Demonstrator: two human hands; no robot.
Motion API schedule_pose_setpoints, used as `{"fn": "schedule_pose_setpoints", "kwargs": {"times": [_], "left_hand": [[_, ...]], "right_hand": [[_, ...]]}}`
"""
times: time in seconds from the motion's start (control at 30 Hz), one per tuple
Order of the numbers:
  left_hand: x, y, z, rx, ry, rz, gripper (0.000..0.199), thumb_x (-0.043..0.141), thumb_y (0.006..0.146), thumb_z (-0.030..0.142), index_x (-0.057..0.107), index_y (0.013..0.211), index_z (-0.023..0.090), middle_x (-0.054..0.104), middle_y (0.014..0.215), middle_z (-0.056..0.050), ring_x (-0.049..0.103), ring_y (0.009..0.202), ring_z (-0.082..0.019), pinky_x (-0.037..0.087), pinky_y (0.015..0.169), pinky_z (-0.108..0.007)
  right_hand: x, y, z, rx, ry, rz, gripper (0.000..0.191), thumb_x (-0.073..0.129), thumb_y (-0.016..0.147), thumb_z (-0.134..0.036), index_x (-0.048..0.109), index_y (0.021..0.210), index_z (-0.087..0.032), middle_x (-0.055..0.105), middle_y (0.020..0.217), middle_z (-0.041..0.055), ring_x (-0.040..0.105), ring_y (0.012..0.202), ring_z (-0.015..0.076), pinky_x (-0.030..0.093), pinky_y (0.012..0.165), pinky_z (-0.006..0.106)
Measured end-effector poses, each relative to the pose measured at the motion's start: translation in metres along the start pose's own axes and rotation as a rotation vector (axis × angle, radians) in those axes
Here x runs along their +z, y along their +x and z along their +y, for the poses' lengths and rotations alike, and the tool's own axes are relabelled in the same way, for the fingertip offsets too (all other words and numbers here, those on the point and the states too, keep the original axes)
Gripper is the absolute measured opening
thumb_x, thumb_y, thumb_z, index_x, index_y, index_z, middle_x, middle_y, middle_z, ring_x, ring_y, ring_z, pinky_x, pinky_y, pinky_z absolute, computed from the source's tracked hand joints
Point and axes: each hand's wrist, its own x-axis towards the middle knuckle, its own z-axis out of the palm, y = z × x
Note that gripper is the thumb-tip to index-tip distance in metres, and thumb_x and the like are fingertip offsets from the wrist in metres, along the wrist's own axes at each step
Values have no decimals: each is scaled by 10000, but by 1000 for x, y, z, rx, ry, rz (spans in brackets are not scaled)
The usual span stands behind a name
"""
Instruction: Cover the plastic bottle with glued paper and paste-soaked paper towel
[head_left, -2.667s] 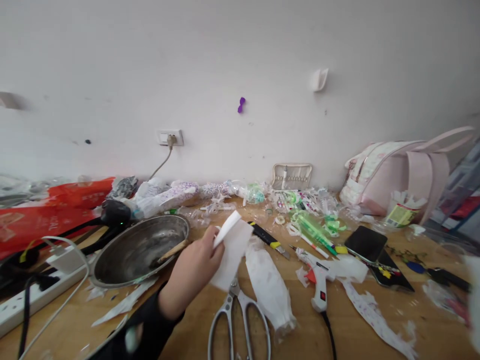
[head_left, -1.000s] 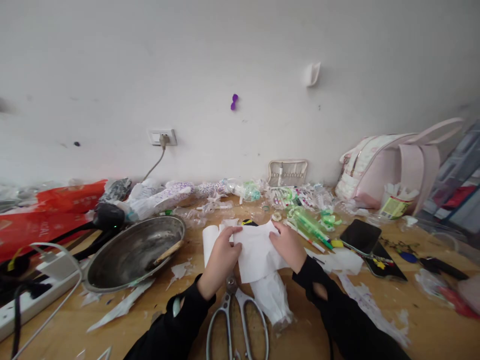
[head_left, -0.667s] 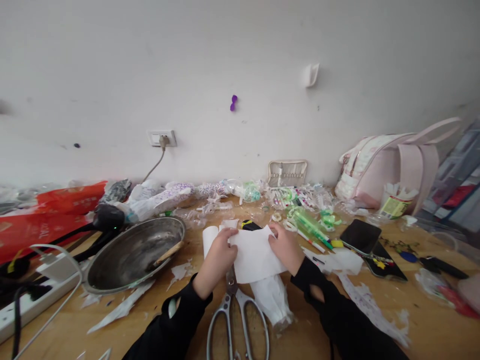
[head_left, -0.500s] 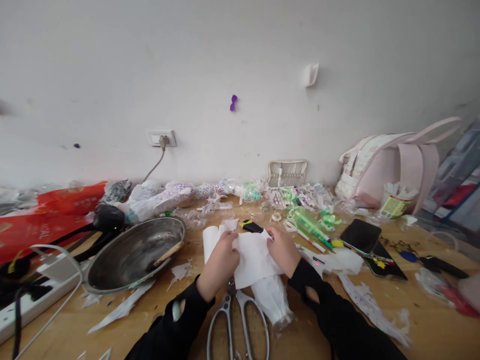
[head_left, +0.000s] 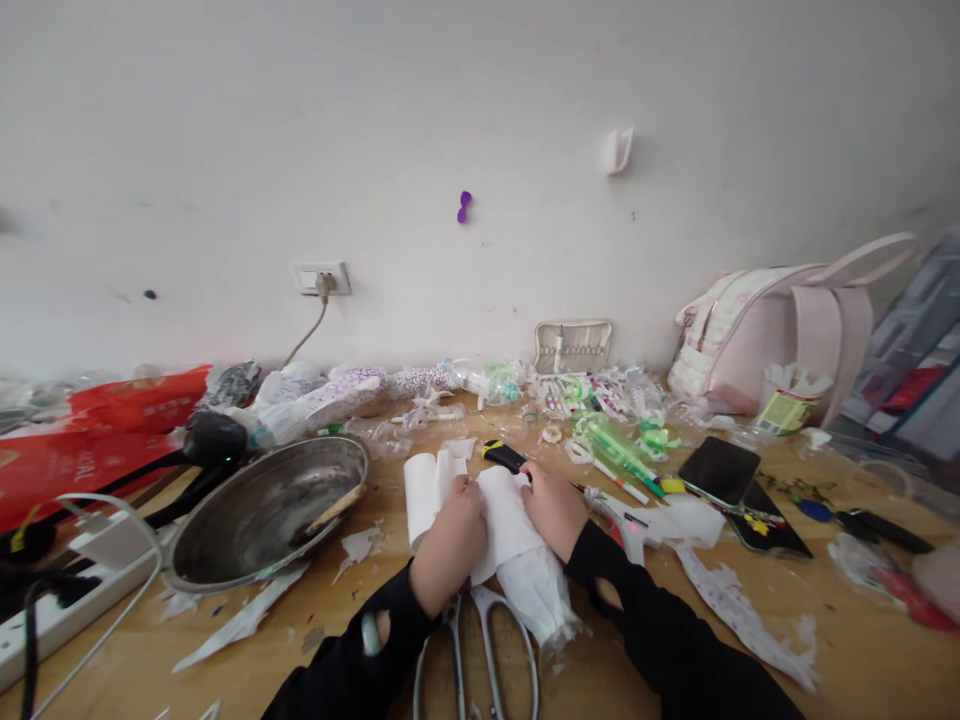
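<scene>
In the head view a sheet of white tissue paper (head_left: 501, 505) stretches between my two hands. My left hand (head_left: 454, 540) is closed on its left side, fingers bunched, beside an upright-looking white paper roll (head_left: 421, 492). Pinching the paper's upper right edge is my right hand (head_left: 553, 508). A crumpled white paper-wrapped piece (head_left: 536, 592) pokes out below the sheet toward me; what it wraps is hidden. Large metal-handled scissors (head_left: 531, 640) lie under my hands, blades covered. Just beyond the sheet lies a black and yellow utility knife (head_left: 504, 456).
A metal pan (head_left: 262, 510) and a power strip (head_left: 67, 590) sit to the left. Plastic scraps and green pens (head_left: 619, 450) spread along the wall. At right are a dark phone (head_left: 720, 470), torn paper strips (head_left: 742, 615) and a pink backpack (head_left: 757, 340).
My left hand has shifted right and slightly down, and my right hand a little left. The sheet between them looks narrower and more curled, and more of the roll shows.
</scene>
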Motion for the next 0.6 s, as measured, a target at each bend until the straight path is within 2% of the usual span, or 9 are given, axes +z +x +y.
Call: {"fn": "schedule_pose_setpoints", "kwargs": {"times": [0.13,0.27,0.4,0.6], "left_hand": [[0,-2,-1,29,37,37,289,325,731,28,546,909,84,548,979,-171,542,861,-210,437,755,-325],[-7,-6,0,111,67,58,263,366,729,42,598,829,113,578,907,-162,526,867,-248,416,798,-388],[-13,-11,3,208,83,45,256,426,705,35,610,591,172,582,684,-124,494,900,-300,392,801,-432],[-13,-12,2,232,14,65,248,457,670,25,544,507,191,569,645,-113,495,901,-301,368,822,-425]], "right_hand": [[-5,-4,-3,-34,-16,51,204,492,832,-160,565,1022,-140,603,997,75,583,881,188,437,762,333],[-9,-6,-4,-57,-15,66,161,489,812,-139,637,864,-172,594,994,87,578,888,189,409,746,285],[-8,-5,-2,-81,13,12,158,479,861,-207,626,860,-151,623,943,52,580,867,164,430,784,333],[-8,-6,0,-23,43,-53,227,471,877,-321,606,855,-140,641,850,29,604,800,152,460,774,370]]}}
